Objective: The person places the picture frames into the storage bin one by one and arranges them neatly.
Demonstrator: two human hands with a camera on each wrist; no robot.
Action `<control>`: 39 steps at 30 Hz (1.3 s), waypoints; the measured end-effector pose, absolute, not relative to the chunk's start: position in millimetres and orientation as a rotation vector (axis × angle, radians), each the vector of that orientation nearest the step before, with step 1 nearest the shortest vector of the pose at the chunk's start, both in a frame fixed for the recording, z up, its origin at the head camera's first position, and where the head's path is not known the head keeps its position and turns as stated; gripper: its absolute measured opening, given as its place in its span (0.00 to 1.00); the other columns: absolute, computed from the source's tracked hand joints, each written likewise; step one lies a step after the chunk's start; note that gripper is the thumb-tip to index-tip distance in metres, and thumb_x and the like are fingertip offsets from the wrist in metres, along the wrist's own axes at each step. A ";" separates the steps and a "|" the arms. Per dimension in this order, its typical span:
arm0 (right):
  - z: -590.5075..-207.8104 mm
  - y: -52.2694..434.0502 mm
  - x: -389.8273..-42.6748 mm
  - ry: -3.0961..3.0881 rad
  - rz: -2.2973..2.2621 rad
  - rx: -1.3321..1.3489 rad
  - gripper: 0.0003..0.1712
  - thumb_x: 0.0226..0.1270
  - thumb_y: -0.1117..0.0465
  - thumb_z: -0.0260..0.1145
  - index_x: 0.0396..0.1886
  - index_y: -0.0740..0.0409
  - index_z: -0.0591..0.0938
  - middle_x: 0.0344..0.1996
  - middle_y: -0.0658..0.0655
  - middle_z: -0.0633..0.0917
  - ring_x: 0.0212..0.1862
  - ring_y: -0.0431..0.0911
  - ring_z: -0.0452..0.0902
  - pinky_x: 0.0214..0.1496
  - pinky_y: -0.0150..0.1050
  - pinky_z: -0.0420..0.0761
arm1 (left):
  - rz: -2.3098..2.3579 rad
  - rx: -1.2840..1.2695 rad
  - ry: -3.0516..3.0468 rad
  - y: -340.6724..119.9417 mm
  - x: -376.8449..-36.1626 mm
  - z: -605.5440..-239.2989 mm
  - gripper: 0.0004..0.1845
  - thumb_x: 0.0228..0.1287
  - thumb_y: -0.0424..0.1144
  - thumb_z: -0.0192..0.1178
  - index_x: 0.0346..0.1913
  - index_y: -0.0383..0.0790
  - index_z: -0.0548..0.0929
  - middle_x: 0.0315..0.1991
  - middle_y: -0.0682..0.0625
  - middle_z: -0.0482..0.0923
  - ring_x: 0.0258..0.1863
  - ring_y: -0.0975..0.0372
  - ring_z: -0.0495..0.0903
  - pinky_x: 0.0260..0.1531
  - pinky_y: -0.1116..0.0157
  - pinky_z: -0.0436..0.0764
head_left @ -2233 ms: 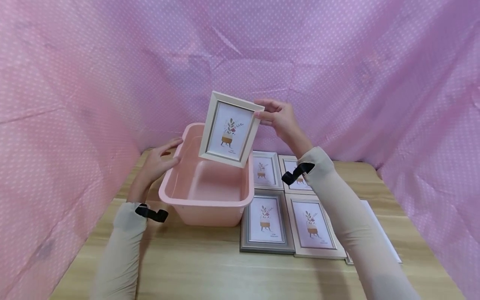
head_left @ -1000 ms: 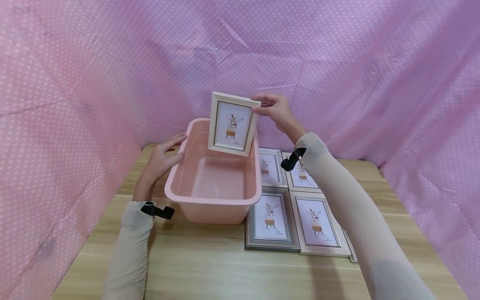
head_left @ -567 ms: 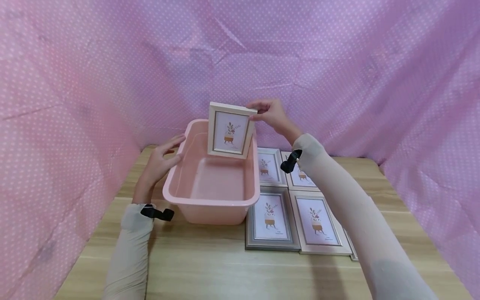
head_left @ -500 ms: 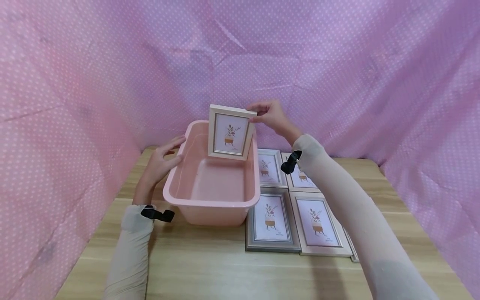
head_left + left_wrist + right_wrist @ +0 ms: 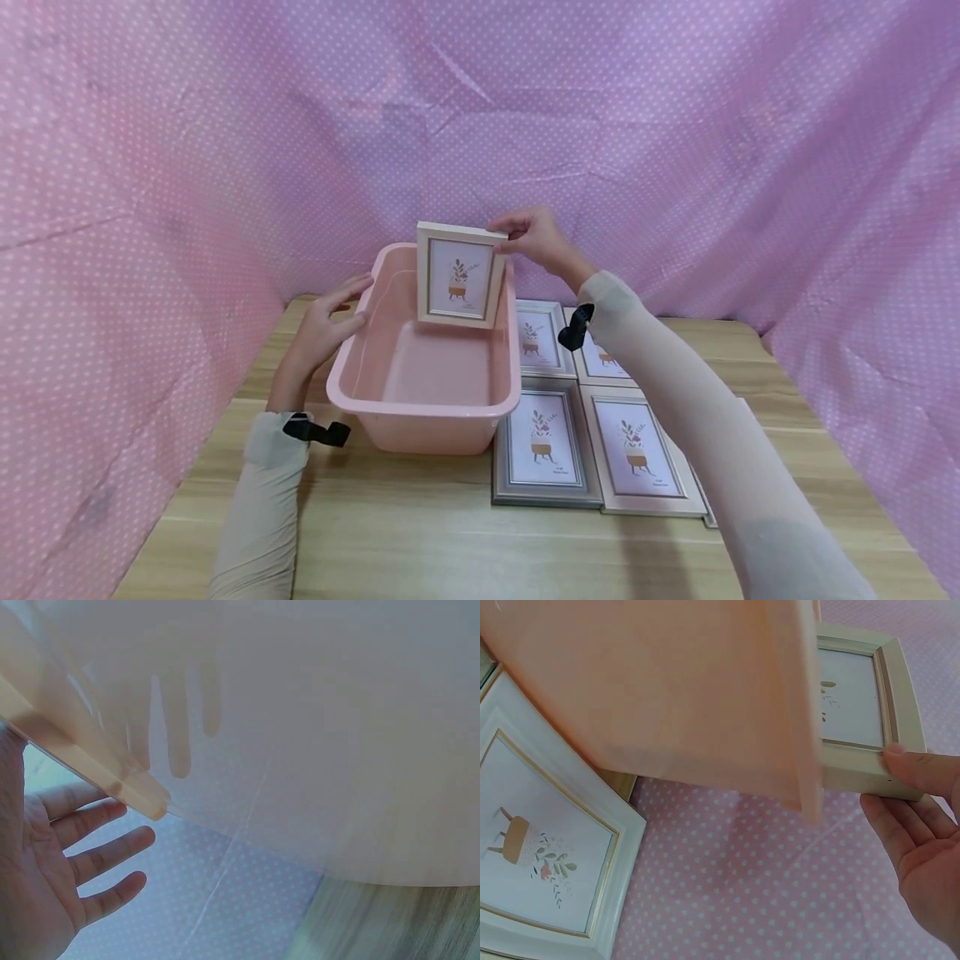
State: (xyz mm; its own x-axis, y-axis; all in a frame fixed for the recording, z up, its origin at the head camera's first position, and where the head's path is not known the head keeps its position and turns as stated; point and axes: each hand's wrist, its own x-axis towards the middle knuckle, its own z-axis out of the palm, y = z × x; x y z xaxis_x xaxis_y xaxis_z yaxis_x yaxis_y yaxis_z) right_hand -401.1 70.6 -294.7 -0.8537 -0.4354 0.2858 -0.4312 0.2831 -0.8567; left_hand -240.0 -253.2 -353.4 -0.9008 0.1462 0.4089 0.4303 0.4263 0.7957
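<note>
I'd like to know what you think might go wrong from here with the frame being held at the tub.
The right hand pinches the cream frame near one upper corner, so it might swing or slip and knock the pink tub.

The left hand touches the tub's rim with fairly straight fingers, so a bump could perhaps shift the tub towards the grey frame.

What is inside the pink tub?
The lower part of a cream picture frame, held by the right hand, reaches into the pink tub; its floor and walls show too. Part of the far end is hidden behind the frame.
</note>
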 end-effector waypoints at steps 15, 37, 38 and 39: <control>-302.3 54.5 -397.1 2.575 -1.516 -0.869 0.16 0.50 0.74 0.70 0.42 0.61 0.86 0.41 0.60 0.87 0.40 0.46 0.83 0.45 0.35 0.81 | -1.430 -0.496 -2.411 -252.4 -239.2 -351.0 0.27 0.60 0.28 0.57 0.64 0.31 0.70 0.67 0.37 0.64 0.58 0.45 0.69 0.56 0.43 0.65; -316.1 59.5 -397.7 2.750 -1.224 -0.946 0.16 0.54 0.68 0.70 0.45 0.59 0.85 0.45 0.58 0.86 0.44 0.48 0.82 0.49 0.38 0.80 | -1.449 -0.498 -2.403 -252.4 -237.1 -350.4 0.27 0.60 0.27 0.57 0.64 0.30 0.69 0.67 0.36 0.64 0.58 0.44 0.69 0.56 0.42 0.64; -316.0 59.2 -398.0 2.752 -1.217 -0.941 0.16 0.54 0.68 0.70 0.46 0.58 0.85 0.45 0.58 0.86 0.45 0.48 0.82 0.49 0.39 0.80 | -1.447 -0.496 -2.403 -252.5 -236.8 -350.6 0.27 0.60 0.27 0.57 0.64 0.30 0.69 0.67 0.36 0.64 0.58 0.44 0.69 0.56 0.42 0.65; -316.1 58.7 -398.4 2.758 -1.198 -0.941 0.16 0.55 0.68 0.69 0.46 0.58 0.85 0.45 0.58 0.86 0.45 0.48 0.82 0.50 0.39 0.80 | -1.441 -0.500 -2.405 -252.6 -236.6 -350.7 0.27 0.60 0.27 0.57 0.63 0.29 0.69 0.67 0.36 0.64 0.57 0.44 0.69 0.56 0.42 0.65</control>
